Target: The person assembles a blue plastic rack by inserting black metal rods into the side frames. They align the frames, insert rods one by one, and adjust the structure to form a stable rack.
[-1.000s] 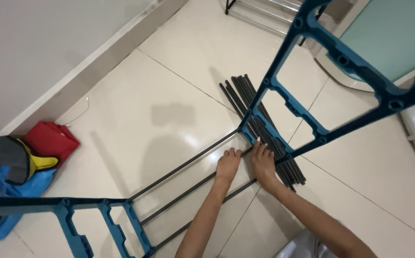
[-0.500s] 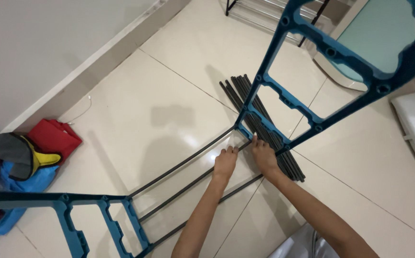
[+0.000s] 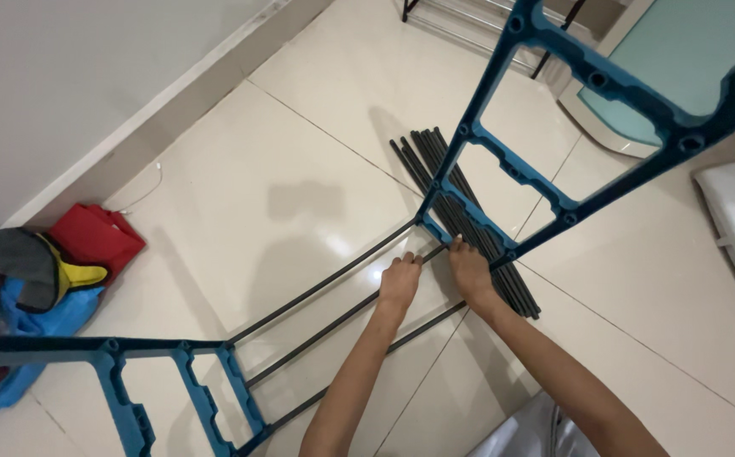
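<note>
1. Left hand (image 3: pixel 400 282) closed around the middle black rod (image 3: pixel 334 323), near its far end.
2. Right hand (image 3: pixel 470 269) grips the lower bar of the far blue frame (image 3: pixel 503 165), just where that rod meets it.
3. Three rods already run from the near blue frame (image 3: pixel 190 385) toward the far one.
4. Spare rod bundle (image 3: pixel 469 222) lies unused on the tile floor (image 3: pixel 300 169) beyond; much left to fit.

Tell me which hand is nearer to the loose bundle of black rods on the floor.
Right. The right hand rests at the blue frame, beside the bundle of black rods. The left hand grips a rod farther left.
</note>
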